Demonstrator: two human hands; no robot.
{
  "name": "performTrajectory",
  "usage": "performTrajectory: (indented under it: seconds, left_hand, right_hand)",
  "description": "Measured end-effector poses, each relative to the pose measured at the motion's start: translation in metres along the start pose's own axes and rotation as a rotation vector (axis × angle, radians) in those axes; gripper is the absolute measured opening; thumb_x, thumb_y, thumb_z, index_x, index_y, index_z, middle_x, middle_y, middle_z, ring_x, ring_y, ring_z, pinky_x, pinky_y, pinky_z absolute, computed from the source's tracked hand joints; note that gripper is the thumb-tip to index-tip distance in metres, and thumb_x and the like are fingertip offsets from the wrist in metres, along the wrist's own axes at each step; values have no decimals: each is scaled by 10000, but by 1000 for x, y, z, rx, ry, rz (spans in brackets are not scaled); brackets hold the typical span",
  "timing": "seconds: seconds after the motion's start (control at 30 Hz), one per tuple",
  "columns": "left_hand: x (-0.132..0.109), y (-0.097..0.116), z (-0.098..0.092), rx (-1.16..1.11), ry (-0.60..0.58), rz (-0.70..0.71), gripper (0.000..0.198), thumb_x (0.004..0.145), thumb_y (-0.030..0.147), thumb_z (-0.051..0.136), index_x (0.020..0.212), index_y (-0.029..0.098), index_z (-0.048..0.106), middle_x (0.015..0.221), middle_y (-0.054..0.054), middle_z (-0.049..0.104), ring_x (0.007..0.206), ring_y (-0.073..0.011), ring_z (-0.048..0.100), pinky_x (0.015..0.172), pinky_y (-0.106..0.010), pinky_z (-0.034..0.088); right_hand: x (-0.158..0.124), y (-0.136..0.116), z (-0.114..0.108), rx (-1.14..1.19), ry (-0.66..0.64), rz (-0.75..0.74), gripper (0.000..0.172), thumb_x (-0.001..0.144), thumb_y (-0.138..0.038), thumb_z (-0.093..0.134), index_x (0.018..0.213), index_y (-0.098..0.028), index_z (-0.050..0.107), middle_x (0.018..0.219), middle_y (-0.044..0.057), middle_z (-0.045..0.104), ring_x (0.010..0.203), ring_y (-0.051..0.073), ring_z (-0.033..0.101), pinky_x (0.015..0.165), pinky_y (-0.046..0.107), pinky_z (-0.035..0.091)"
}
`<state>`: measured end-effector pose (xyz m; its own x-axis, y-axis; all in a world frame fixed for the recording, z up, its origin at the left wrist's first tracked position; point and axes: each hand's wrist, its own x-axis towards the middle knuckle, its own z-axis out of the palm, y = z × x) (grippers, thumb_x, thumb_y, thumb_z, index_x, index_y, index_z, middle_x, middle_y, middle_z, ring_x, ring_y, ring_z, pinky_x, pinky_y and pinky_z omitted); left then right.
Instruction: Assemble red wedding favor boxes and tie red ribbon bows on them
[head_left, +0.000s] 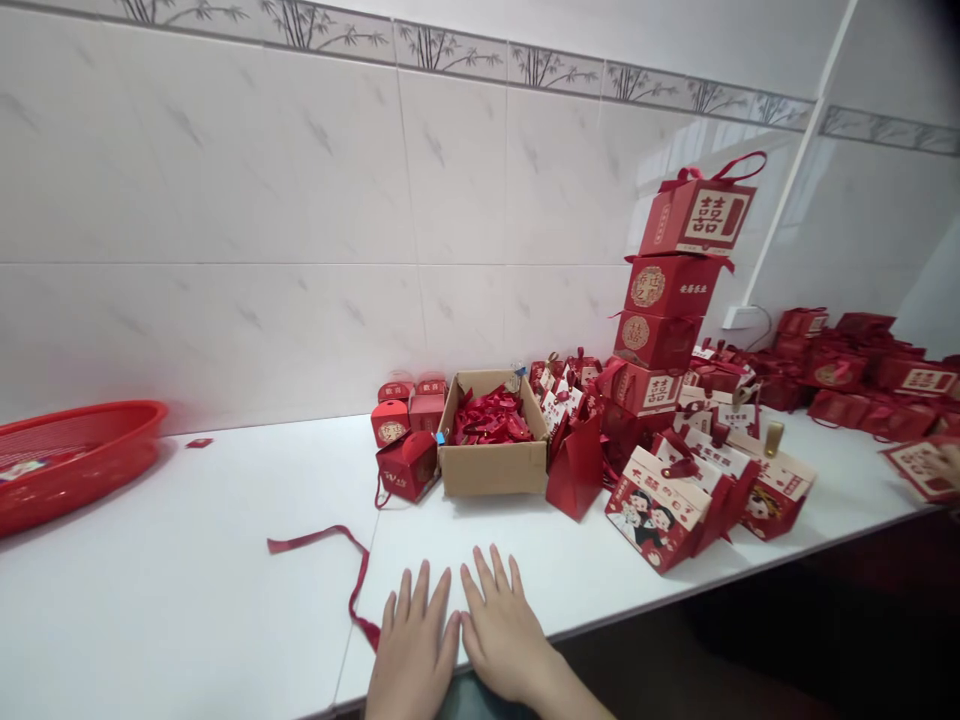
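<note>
My left hand (415, 640) lies palm down on the white table (225, 590) near its front edge, fingers spread. Beside it, my right hand (504, 632) rests flat the same way, the two thumbs almost touching. Neither holds anything. A dark red ribbon (358, 580) curls across the table, one end passing against or under my left hand; which, I cannot tell. Beyond my hands stands an open cardboard box (493, 472) filled with red ribbon pieces (491, 415). Small red gift boxes (409, 466) sit against its left side.
To the right, several printed gift boxes (660, 510) crowd the table, with a tall leaning stack (664, 285) behind. More red boxes (832, 365) fill the far right, where another person's hand (949, 462) touches a box. A red plastic basket (82, 460) stands at left.
</note>
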<state>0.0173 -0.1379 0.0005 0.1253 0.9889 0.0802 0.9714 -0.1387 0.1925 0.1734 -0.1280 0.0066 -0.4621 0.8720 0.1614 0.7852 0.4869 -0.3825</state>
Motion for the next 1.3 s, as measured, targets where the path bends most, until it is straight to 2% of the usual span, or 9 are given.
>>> performTrajectory:
  seconds: [0.37, 1.3]
  left_hand:
    - [-2, 1, -1, 11, 27, 20, 534, 906, 453, 313, 1394, 247, 380, 1510, -82, 261, 1405, -320, 168, 1107, -526, 217]
    - [-3, 2, -2, 37, 47, 48, 536, 908, 448, 311, 1393, 232, 380, 1498, -93, 278, 1391, -337, 209, 1088, -546, 247]
  right_hand:
    - [-2, 1, 0, 51, 2, 53, 543, 954, -413, 248, 1442, -183, 305, 1532, 102, 180, 1415, 298, 82, 1136, 511, 98]
    - [-3, 3, 0, 69, 2, 57, 537, 953, -429, 250, 1433, -202, 329, 1531, 87, 194, 1415, 302, 89, 1135, 513, 110]
